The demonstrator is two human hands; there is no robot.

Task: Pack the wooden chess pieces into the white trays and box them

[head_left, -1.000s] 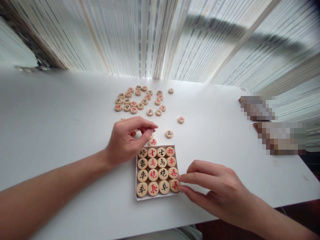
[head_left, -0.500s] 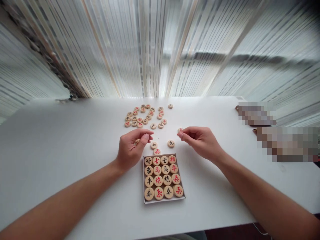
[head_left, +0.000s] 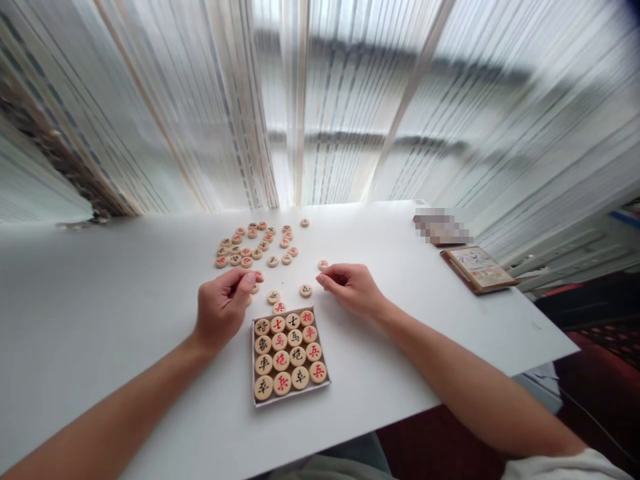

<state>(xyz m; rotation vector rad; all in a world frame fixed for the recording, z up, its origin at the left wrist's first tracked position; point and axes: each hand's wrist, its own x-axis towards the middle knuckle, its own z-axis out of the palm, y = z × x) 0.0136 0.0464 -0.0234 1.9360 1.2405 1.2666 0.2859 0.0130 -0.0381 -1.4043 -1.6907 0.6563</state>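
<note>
An open shallow box (head_left: 329, 383) holds rows of round wooden xiangqi pieces with red and black characters. My left hand (head_left: 223, 303) is left of the box's far corner, its fingers curled closed against the thumb. A red-marked piece (head_left: 259, 275) shows at its fingertips; what lies inside the grip is hidden. My right hand (head_left: 353, 287) is closed in a pinch beyond the box's right side, its contents not discernible. Just behind its index finger appears another red-marked piece (head_left: 323, 265). Between the hands lie a black-marked piece (head_left: 305, 290) and a second one (head_left: 273, 297).
Several loose pieces (head_left: 246, 252) are grouped farther back on the white table (head_left: 125, 300), and a lone piece (head_left: 305, 223) sits near its far edge. A brown-edged picture box (head_left: 477, 268) lies at the right edge. Striped string curtains (head_left: 320, 100) hang behind.
The view has swung right, shifting everything leftward. My left hand's fingers have drawn closer together, and pieces beside its fingertips now show. The right hand keeps its pinch; the box looks unchanged.
</note>
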